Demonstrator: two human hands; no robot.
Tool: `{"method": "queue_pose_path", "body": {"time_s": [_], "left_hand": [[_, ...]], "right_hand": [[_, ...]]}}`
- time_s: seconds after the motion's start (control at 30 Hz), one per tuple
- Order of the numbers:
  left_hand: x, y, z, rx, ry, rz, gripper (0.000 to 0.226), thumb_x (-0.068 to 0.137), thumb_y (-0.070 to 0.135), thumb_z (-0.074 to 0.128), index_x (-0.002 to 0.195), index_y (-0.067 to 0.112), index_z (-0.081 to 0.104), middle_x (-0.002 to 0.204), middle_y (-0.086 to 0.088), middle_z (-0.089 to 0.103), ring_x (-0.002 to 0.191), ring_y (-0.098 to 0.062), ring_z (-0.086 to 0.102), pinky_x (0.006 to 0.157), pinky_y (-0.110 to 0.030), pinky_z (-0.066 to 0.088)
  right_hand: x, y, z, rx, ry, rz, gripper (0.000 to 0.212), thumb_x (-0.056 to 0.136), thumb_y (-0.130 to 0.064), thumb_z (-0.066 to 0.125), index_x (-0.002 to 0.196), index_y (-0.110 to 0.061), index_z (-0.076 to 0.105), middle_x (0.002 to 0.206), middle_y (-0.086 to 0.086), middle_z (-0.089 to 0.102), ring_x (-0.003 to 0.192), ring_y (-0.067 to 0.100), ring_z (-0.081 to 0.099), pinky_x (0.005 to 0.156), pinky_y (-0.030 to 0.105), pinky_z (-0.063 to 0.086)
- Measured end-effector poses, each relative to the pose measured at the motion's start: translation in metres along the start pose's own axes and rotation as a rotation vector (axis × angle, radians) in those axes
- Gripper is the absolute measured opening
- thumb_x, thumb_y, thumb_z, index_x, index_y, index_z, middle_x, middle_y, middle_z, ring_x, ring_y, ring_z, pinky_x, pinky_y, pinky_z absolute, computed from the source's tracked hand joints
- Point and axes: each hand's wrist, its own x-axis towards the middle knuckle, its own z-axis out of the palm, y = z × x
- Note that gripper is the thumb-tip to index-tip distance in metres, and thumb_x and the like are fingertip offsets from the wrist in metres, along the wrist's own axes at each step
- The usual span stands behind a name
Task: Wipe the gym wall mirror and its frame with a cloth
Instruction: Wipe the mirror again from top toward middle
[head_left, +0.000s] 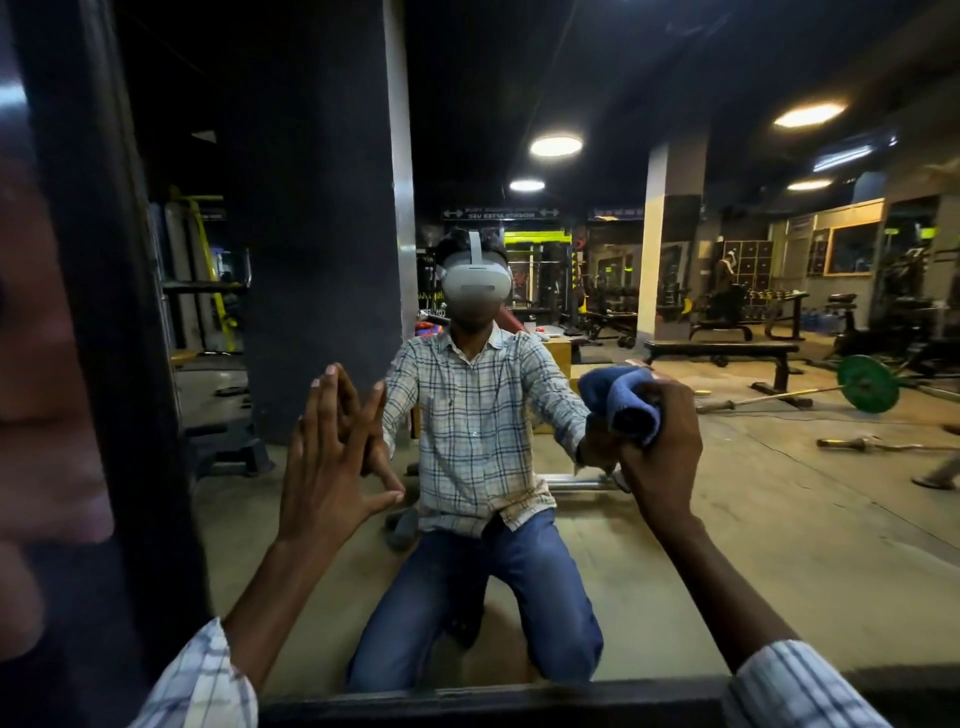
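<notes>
A large wall mirror (753, 519) fills the view, edged by a dark frame (467, 701) along the bottom and up the left side. My left hand (327, 462) presses flat on the glass with straight fingers, meeting its own reflection. My right hand (660, 457) grips a bunched blue cloth (618, 400) and holds it against the glass at chest height. The mirror shows a kneeling person in a checked shirt and blue jeans with a headset on.
The left frame upright (104, 364) is wide and black. Reflected in the glass are a dark pillar (322, 234), a flat bench (722, 351), a barbell with a green plate (867, 384) on the floor, and racks further back.
</notes>
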Motion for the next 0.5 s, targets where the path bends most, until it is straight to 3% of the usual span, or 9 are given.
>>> {"method": "queue_pose_path", "body": {"time_s": [0.4, 0.5], "left_hand": [[0.0002, -0.0013, 0.0056, -0.053, 0.031, -0.01, 0.15, 0.044, 0.057, 0.099, 0.166, 0.032, 0.017, 0.174, -0.016, -0.009, 0.16, -0.038, 0.001, 0.116, -0.066, 0.034], [0.0003, -0.0015, 0.0062, -0.043, 0.023, -0.006, 0.15, 0.045, 0.056, 0.1, 0.167, 0.033, 0.015, 0.174, -0.015, -0.01, 0.161, -0.038, 0.001, 0.116, -0.066, 0.033]], "right_hand": [[-0.0043, 0.0029, 0.0004, 0.033, 0.014, -0.017, 0.044, 0.073, -0.016, 0.073, 0.114, -0.017, 0.057, 0.111, 0.006, 0.06, 0.101, 0.026, 0.058, 0.083, 0.035, 0.049], [-0.0033, 0.0076, -0.0002, 0.04, -0.006, -0.029, 0.043, 0.076, -0.022, 0.07, 0.116, -0.016, 0.057, 0.113, 0.006, 0.06, 0.102, 0.023, 0.058, 0.085, 0.031, 0.05]]}}
